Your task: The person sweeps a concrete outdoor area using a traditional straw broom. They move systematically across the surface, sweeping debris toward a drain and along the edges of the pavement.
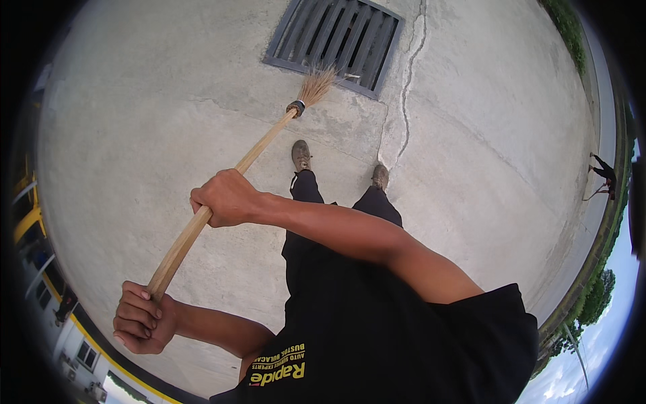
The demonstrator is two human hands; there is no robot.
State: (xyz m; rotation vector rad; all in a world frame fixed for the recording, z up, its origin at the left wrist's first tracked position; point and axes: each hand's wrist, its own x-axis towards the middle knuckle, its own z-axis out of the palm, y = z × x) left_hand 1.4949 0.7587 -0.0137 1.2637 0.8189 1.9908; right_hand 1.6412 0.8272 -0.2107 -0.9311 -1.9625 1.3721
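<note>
Now, both hands are wrapped around the broom [261, 146], and it slants from low on the left up toward the grate [334, 35]! Left hand [145, 318] first: fingers curled tight around the top end of the handle, knuckles stacked, thumb folded over. Right hand [227, 197] grips further down the shaft, its forearm stretched right across the body. Follow the wood forward and you meet a dark collar [295, 108], then the pale bristles [316, 86], fanned out with their tips overlapping the grate's near edge; whether they touch the metal, I cannot tell. Underneath it all is grey concrete [484, 155], with a long crack [405, 94] running just beside the grate and down to the right shoe [380, 177]. The left shoe [301, 155] sits near the collar. Far right, well apart, another person [607, 176] stands beside greenery, and at lower left curves a yellow-striped building [87, 353]
</note>
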